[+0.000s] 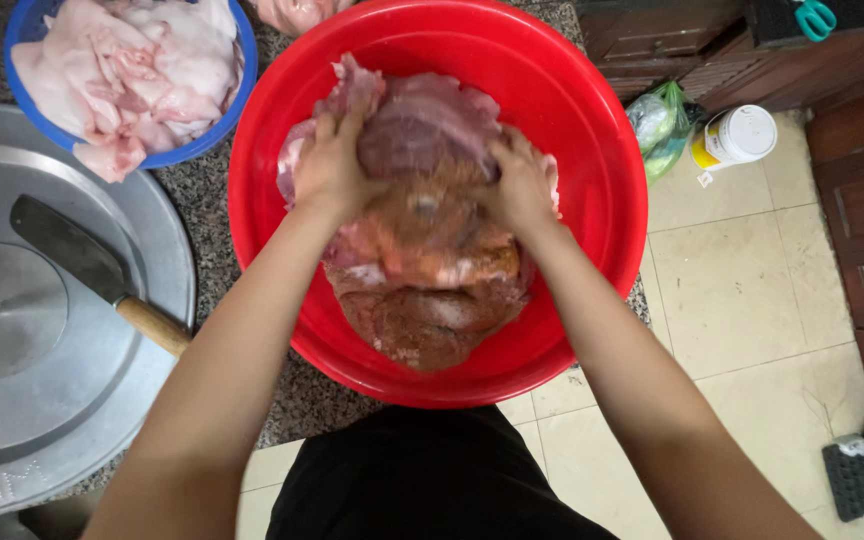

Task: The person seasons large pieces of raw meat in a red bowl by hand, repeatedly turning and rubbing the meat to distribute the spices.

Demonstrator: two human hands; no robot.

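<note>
A large red plastic basin (592, 130) sits on the counter edge in front of me, filled with a big mass of raw meat (430, 250) coated in brown spice. My left hand (330, 160) presses into the meat's upper left side, fingers curled around a pink slab. My right hand (520, 182) grips the meat's upper right side. Both hands are sunk into the same pile, palms facing each other across it.
A blue bowl (237, 90) of pale raw fat and skin stands at the back left. A cleaver (82, 262) with a wooden handle lies on a round metal tray (12, 440). On the tiled floor right stand a white jar (737, 135) and a plastic bag (657, 120).
</note>
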